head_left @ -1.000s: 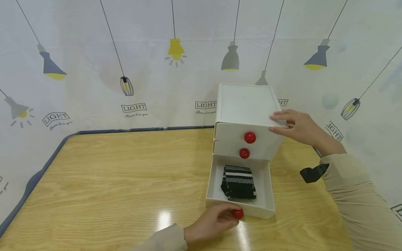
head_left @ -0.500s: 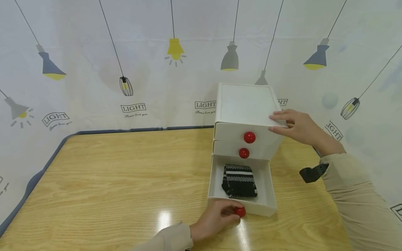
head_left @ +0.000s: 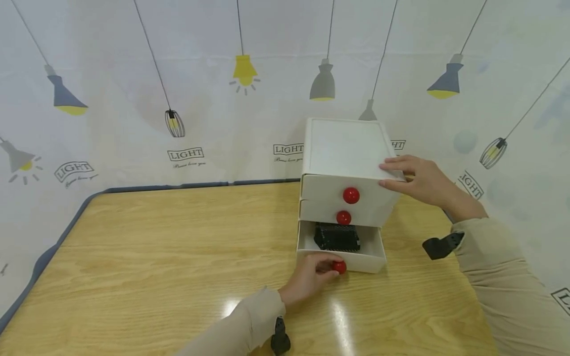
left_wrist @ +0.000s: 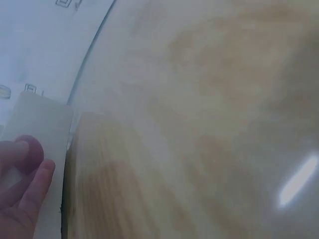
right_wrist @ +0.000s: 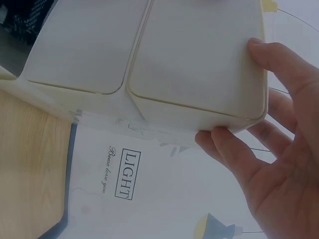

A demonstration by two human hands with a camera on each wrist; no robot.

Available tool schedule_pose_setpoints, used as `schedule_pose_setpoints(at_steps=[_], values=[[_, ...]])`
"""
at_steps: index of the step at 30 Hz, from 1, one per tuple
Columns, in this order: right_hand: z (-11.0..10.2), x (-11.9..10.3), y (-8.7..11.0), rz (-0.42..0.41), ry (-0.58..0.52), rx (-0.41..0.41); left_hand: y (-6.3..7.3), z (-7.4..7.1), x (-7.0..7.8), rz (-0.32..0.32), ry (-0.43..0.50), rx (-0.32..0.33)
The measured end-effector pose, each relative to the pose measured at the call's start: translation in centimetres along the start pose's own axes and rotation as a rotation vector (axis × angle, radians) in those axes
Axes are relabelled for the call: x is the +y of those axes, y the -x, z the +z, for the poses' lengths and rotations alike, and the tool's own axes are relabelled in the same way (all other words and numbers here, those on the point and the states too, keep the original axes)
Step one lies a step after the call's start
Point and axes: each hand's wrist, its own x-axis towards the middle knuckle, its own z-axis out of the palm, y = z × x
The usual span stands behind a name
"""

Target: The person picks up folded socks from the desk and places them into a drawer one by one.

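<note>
A white three-drawer cabinet (head_left: 347, 148) stands on the wooden table (head_left: 169, 247). Its bottom drawer (head_left: 360, 259) is partly pulled out and holds a black-and-white striped cloth (head_left: 337, 237). My left hand (head_left: 311, 277) pinches the red knob (head_left: 340, 267) on that drawer's front; in the left wrist view the knob (left_wrist: 31, 152) shows blurred between my fingers. My right hand (head_left: 418, 180) holds the cabinet's top right corner, thumb on the lid and fingers down the side. The right wrist view shows that hand (right_wrist: 279, 164) wrapped around the cabinet's corner (right_wrist: 199, 64).
The two upper drawers are shut, each with a red knob (head_left: 351, 195). A white curtain with lamp prints (head_left: 178, 99) closes in the table at the back and sides. Bare wood lies to the left and in front of the cabinet.
The bottom drawer has slid back into the cabinet with my left hand on its knob, covering most of the striped cloth. My right hand has stayed on the cabinet's corner.
</note>
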Motion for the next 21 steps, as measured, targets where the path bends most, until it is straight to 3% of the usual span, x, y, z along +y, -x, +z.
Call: schedule_pose_setpoints(at_steps=[12, 21], values=[[0.0, 0.3, 0.0, -0.025, -0.008, 0.009, -3.9, -0.8, -1.3, -0.022, -0.049, 0.019], [0.2, 0.5, -0.1, -0.005, -0.030, 0.030, -5.3, -1.1, -1.8, -0.021, -0.048, 0.023]])
